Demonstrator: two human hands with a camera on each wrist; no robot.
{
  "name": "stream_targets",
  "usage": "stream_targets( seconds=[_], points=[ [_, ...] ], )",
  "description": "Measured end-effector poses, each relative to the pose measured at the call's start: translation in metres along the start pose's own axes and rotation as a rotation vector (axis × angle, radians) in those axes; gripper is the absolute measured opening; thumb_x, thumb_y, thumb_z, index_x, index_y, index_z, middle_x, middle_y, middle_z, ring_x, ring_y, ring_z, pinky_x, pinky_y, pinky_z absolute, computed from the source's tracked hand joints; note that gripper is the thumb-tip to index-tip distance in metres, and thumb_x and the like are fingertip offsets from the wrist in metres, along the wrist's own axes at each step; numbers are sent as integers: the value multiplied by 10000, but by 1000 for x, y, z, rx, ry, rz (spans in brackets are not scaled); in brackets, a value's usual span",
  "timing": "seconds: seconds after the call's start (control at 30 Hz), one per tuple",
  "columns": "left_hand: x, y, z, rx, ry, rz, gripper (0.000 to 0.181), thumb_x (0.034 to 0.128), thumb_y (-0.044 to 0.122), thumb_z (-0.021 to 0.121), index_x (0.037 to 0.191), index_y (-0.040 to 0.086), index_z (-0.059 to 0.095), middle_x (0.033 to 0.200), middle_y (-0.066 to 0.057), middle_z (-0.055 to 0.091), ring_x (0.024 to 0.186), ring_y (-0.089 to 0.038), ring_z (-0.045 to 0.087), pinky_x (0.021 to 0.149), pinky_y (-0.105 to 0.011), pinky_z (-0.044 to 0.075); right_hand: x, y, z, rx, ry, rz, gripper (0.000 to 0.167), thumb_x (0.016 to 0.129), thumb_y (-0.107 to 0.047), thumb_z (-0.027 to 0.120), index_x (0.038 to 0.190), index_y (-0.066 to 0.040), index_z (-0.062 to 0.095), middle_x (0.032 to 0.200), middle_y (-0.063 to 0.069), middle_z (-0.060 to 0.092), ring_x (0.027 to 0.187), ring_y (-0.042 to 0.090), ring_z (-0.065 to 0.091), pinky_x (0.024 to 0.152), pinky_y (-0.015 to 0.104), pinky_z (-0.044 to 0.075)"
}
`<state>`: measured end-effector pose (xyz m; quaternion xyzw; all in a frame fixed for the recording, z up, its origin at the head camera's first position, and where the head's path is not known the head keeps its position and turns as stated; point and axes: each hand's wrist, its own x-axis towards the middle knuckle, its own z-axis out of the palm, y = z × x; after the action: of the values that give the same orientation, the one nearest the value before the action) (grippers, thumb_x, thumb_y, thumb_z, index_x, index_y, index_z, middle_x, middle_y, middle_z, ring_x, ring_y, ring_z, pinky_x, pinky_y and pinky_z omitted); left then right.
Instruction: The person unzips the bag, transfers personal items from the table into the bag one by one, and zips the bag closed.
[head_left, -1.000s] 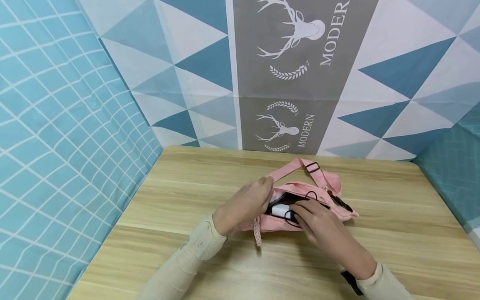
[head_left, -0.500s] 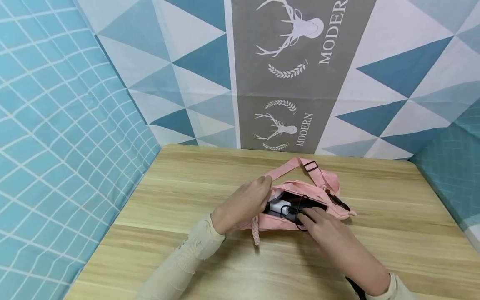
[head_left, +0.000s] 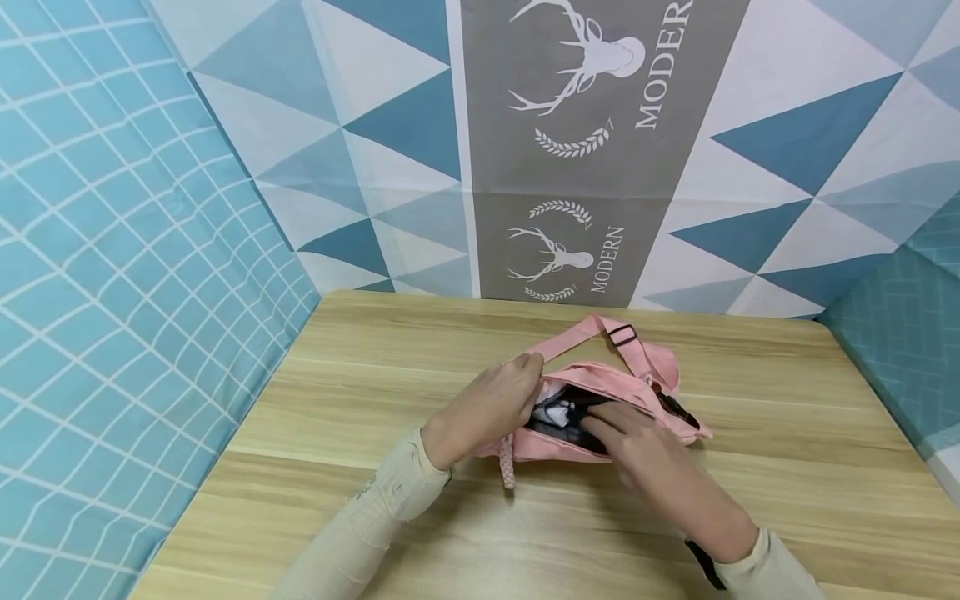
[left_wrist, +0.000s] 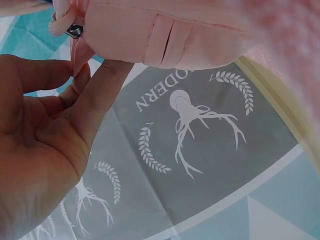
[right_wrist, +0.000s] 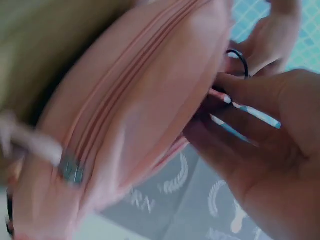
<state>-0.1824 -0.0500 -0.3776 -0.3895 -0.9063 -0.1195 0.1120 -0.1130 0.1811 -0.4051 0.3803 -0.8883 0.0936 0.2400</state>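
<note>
A pink waist bag (head_left: 558, 448) lies on the table with its zipped mouth spread, showing a dark inside. My left hand (head_left: 491, 407) grips its left end; in the left wrist view, thumb and fingers pinch a pink fabric tab (left_wrist: 82, 52) beside the zipper. My right hand (head_left: 637, 437) has its fingers in the bag's mouth. Those fingertips are hidden, so whether they hold anything cannot be told. Near them a small white block (head_left: 557, 413), like a charger, sits inside on the left. In the right wrist view a black cord (right_wrist: 240, 59) loops beside my thumb.
The bag's pink strap (head_left: 573, 337) with a black slider curves behind it. A black buckle (head_left: 678, 408) lies at its right end. A braided pink pull (head_left: 507, 462) hangs at the front left. Patterned cloth walls (head_left: 420, 150) border the wooden table (head_left: 360, 375).
The black cord that looped over the bag's front edge has gone down inside, out of the head view. My right hand has shifted slightly left and up; my left hand keeps its grip.
</note>
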Motion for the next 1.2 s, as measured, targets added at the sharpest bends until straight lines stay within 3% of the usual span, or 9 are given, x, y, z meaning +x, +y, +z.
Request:
stream_targets(
  seconds=[0.17,0.3,0.43,0.6,0.7,0.9,1.0,1.07,1.2],
  points=[
    [0,0,-1,-5,-5,-1,139,1041,113,434,958,41,519,801,-15,504,664,-120,513,582,-238,479,0,5,-5,-149,8,52,388,605,137,745,972,14,720,970,145,690,945,336,606,840,469,510],
    [0,0,-2,-6,-9,7,132,1040,122,451,970,38,525,808,-17,511,671,-115,511,588,-233,480,-1,-8,-15,-139,-1,78,416,603,124,782,996,10,705,952,152,667,897,336,608,796,456,524],
    [0,0,-2,1,-8,6,141,1044,126,446,971,35,526,811,-21,513,669,-114,511,583,-233,480,-4,-28,-23,-99,-120,99,446,644,44,818,1068,34,680,1003,164,676,907,319,652,790,434,550],
    [-2,1,-3,-9,-18,-3,151,1049,141,443,984,35,530,819,-15,510,674,-112,514,584,-229,471,-12,-35,-12,-125,-244,148,544,792,-234,832,1176,93,628,1165,255,643,1084,402,625,890,482,527],
    [-4,1,-2,-24,-35,-5,151,1049,152,449,1005,36,534,827,-10,509,673,-105,514,576,-209,460,-12,-28,-3,-121,-210,141,584,836,-333,797,1201,88,620,1173,251,630,1098,396,611,898,488,519],
    [-5,1,-3,-54,-73,18,133,1053,157,449,1014,52,522,826,0,492,671,-99,503,580,-201,449,-5,-17,3,-89,-68,47,476,855,-309,772,1137,53,644,1042,181,658,978,332,631,858,451,528],
    [-3,0,-3,-83,-127,28,118,1051,159,458,1009,69,522,814,10,492,674,-102,497,598,-209,440,0,-23,4,-27,44,-32,307,976,-280,614,1034,13,684,951,116,667,876,272,627,767,401,541],
    [-3,1,-5,-97,-158,44,114,1047,170,477,988,85,525,795,14,498,669,-102,493,599,-208,432,3,-32,7,26,102,-93,356,1050,-273,446,980,-26,693,885,61,645,806,221,600,708,354,527],
    [-5,6,-9,-91,-180,93,137,1041,199,502,933,116,504,758,32,480,657,-99,460,592,-201,398,0,-50,15,108,82,-173,280,1038,-243,457,997,-83,683,842,-17,598,741,145,560,659,294,488]
  ],
)
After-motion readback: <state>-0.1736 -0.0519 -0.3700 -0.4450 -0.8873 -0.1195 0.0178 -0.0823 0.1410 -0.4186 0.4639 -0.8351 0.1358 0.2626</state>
